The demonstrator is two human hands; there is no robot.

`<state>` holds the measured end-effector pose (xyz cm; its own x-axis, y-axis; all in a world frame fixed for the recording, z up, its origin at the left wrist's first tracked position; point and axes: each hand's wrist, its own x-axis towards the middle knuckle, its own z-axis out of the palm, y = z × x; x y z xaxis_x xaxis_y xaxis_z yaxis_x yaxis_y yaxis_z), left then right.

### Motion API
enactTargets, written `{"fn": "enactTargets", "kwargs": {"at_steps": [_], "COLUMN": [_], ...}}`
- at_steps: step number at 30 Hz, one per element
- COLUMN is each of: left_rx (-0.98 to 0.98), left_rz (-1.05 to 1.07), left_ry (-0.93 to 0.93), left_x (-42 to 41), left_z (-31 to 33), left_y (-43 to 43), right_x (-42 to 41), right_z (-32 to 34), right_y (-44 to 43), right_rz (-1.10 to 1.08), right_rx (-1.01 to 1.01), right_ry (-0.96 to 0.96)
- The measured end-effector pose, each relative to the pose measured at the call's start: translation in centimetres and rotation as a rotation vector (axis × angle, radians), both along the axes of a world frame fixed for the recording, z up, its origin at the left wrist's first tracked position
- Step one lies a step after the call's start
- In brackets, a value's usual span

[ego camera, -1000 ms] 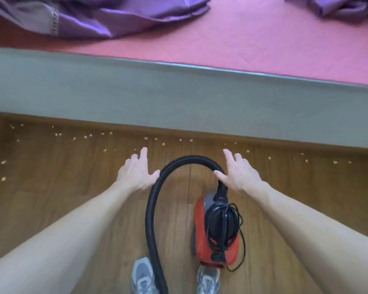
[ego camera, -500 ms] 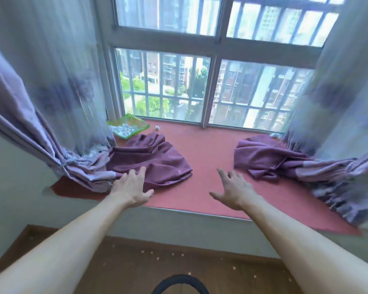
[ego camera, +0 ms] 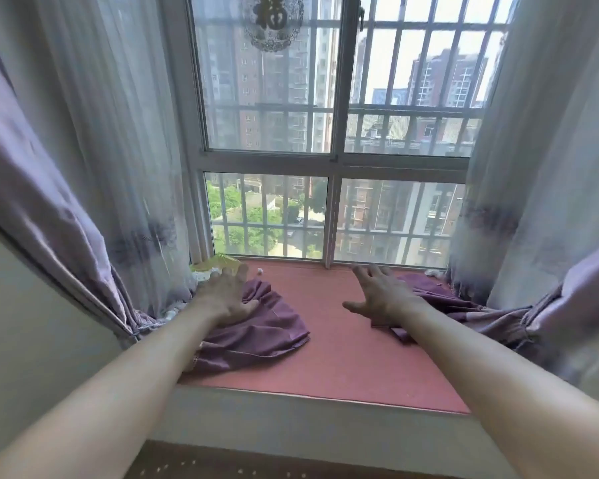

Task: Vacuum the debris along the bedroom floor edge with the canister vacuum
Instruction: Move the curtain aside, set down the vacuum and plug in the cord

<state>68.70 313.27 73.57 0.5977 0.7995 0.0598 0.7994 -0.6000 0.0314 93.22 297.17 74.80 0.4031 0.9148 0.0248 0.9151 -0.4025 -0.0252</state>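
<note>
A: Where's the debris?
B: Pale specks on the floor, bottom centre of the frame, between your arms.
A: Holding anything?
B: No. Your left hand and right hand stretch mid-frame, fingers spread wide.

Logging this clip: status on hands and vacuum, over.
Both empty: left hand open, right hand open. Vacuum out of view. Debris specks along floor edge.

Bedroom: curtained bay window, cushioned seat.

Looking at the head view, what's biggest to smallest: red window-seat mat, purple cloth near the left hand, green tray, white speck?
red window-seat mat
purple cloth
green tray, partly hidden, so really larger
white speck
</note>
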Motion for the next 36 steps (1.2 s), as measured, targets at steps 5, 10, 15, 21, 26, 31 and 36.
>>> {"fn": "enactTargets", "kwargs": {"at_steps": [5,10,15,21,26,31,36], "left_rx": [0.019,0.044,0.062,0.073,0.081,0.104,0.084], "left_rz": [-0.062,-0.137,-0.289,-0.444,-0.577,-0.707,-0.823], "left_ry": [-0.015,0.027,0.054,0.096,0.070,0.012,-0.027], "left_x": [1.2,3.0,4.5,5.4,7.9,10.5,12.7], "left_z": [2.5,2.7,2.1,1.9,2.1,2.1,2.4], "left_y": [0.7,4.5,10.0,14.5,14.3,11.8,8.4], "right_x": [0.1,0.3,-0.7,-2.8,-3.0,-3.6,-4.2], "right_z": [1.8,1.7,1.1,1.3,2.3,3.6,4.6], "right_y": [-0.1,1.8,5.4,6.8,5.0,1.5,-3.2], "right_rz": [-0.027,-0.107,-0.224,-0.379,-0.541,-0.667,-0.767], "right_rx": [-0.017,-0.031,-0.039,-0.071,-0.088,-0.107,-0.074], "right_ry": [-0.010,-0.033,-0.019,0.008,-0.024,-0.049,-0.047]}}
